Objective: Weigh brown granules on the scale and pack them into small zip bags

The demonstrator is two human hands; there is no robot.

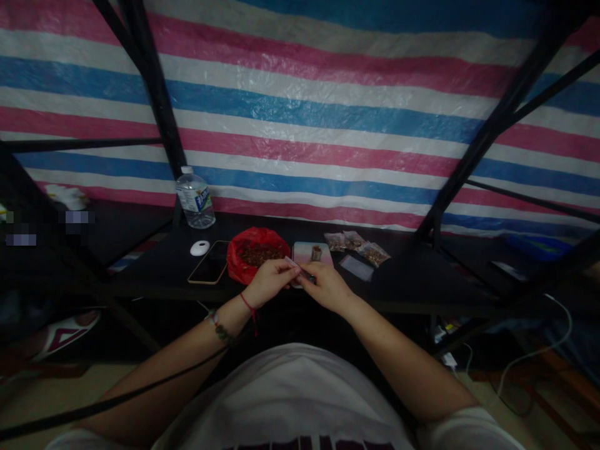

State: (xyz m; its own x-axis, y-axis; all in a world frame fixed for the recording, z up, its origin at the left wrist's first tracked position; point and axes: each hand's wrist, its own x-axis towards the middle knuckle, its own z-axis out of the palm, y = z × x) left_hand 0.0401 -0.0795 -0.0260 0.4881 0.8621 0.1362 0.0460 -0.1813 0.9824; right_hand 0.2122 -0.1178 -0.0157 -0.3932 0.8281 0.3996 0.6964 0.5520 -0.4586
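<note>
My left hand [270,279] and my right hand [327,286] meet at the shelf's front edge, fingers pinched together. Between them is a thin, clear strip that looks like the edge of a small plastic bag [291,260]; most of it is hidden by my fingers. Just behind my left hand sits a red plastic bag [234,257], open at the top and holding brown dried bits [260,253]. Beyond my fingers a flat pale device like a small scale [302,249] carries a little container [316,252] with brown bits in it.
Three filled clear packets [374,254] lie to the right, behind a stack of flat clear bags [357,268]. On the left are a phone [209,262], a white mouse [200,248] and a plastic bottle [194,200]. Black frame posts [162,100] stand before a striped sheet [304,125].
</note>
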